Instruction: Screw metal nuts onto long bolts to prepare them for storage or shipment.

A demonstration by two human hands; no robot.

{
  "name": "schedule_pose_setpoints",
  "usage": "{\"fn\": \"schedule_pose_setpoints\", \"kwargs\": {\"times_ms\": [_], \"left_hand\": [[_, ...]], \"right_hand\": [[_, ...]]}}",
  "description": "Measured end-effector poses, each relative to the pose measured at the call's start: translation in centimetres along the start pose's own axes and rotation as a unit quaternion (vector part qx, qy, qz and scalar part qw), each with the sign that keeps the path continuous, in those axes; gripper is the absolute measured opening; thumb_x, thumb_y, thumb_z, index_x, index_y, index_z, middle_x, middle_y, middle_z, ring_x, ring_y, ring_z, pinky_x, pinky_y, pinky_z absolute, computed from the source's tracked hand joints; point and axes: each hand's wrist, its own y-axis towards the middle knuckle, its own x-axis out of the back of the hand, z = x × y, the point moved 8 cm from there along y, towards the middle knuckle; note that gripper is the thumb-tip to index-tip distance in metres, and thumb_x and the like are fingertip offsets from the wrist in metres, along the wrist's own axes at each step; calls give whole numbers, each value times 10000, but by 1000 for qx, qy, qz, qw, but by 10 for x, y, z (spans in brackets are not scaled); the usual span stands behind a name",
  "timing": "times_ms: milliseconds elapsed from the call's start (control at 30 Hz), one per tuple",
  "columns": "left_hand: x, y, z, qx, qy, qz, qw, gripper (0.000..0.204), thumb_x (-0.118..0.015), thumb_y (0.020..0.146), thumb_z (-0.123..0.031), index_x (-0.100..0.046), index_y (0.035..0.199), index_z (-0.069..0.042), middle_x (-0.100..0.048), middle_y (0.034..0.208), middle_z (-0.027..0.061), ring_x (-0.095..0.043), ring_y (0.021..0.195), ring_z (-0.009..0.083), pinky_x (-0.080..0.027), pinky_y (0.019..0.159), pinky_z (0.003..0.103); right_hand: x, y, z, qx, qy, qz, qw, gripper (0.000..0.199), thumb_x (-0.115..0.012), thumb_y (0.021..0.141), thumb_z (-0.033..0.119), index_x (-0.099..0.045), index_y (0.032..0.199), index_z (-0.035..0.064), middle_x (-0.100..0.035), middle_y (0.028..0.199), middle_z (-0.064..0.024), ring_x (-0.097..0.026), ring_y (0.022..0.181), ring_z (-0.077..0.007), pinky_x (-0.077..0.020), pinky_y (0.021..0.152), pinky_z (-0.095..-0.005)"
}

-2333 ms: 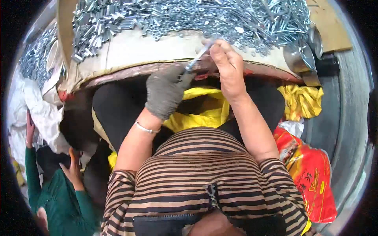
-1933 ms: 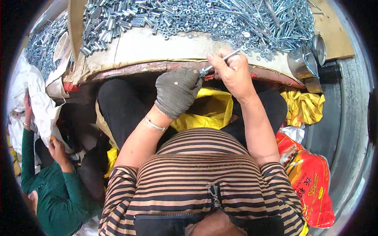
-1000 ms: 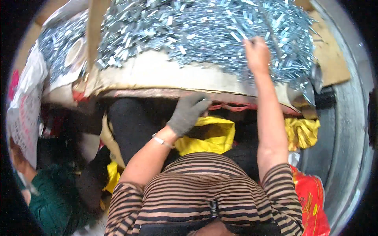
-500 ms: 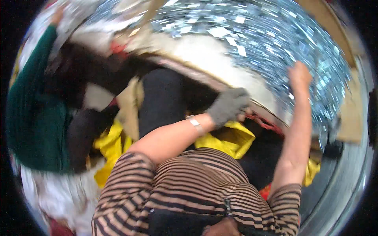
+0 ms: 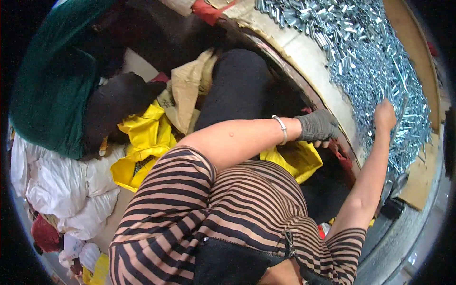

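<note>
A large heap of small shiny metal screws or pins (image 5: 365,71) covers the work table, with short metal tubes (image 5: 304,19) heaped at its far side. My bare right hand (image 5: 385,116) rests over the heap with its fingers curled in; whatever they hold is hidden. My left hand (image 5: 319,127), in a grey glove with bare fingertips, is closed at the table's near edge, above an open yellow bag (image 5: 304,161). Its fingertips curl under, and I cannot make out what is in them.
A pale board edge (image 5: 308,52) borders the heap, with a wooden rim (image 5: 418,42) on the right. To the left sits a co-worker in a green sleeve (image 5: 52,99). Another yellow bag (image 5: 149,142) holds small parts. White sacks (image 5: 61,185) lie at lower left.
The view has swung, so the table and heap appear turned and further right. My left hand stays by the table edge and my right hand stays over the heap, fingers still curled.
</note>
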Motion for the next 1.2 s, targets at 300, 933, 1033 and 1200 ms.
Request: {"fn": "schedule_pose_setpoints", "kwargs": {"times_ms": [300, 933, 1033, 1200], "left_hand": [[-52, -33, 56, 16, 280, 165, 945, 200, -586, 763, -229, -651, 733, -42, -644, 609, 85, -588, 472, 179, -457, 453, 328], [-67, -21, 76, -122, 255, 194, 939, 200, -588, 739, -187, -683, 875, -75, -635, 639, 81, -586, 500, 192, -454, 448, 328], [-76, -33, 61, -16, 227, 212, 950, 193, -572, 743, -134, -693, 888, -92, -642, 659, 82, -582, 496, 194, -450, 442, 312], [-50, -59, 33, -26, 227, 193, 954, 83, -574, 779, -115, -619, 760, -48, -591, 596, 87, -549, 444, 171, -433, 374, 299]], "right_hand": [[30, -19, -11, -64, 109, -77, 989, 322, -551, 865, 363, -641, 978, 74, -664, 965, -188, -635, 883, -380, -477, 749, -498], [25, -193, 51, 28, 269, -18, 963, 204, -615, 833, 226, -610, 892, 31, -640, 867, -182, -618, 815, -363, -471, 735, -427], [25, -193, 39, 16, 270, -38, 962, 211, -615, 831, 231, -610, 894, 30, -638, 879, -190, -614, 836, -367, -467, 748, -428], [35, -179, 47, 22, 296, 9, 955, 232, -614, 813, 214, -617, 899, 0, -644, 881, -202, -622, 841, -355, -470, 750, -410]]}}
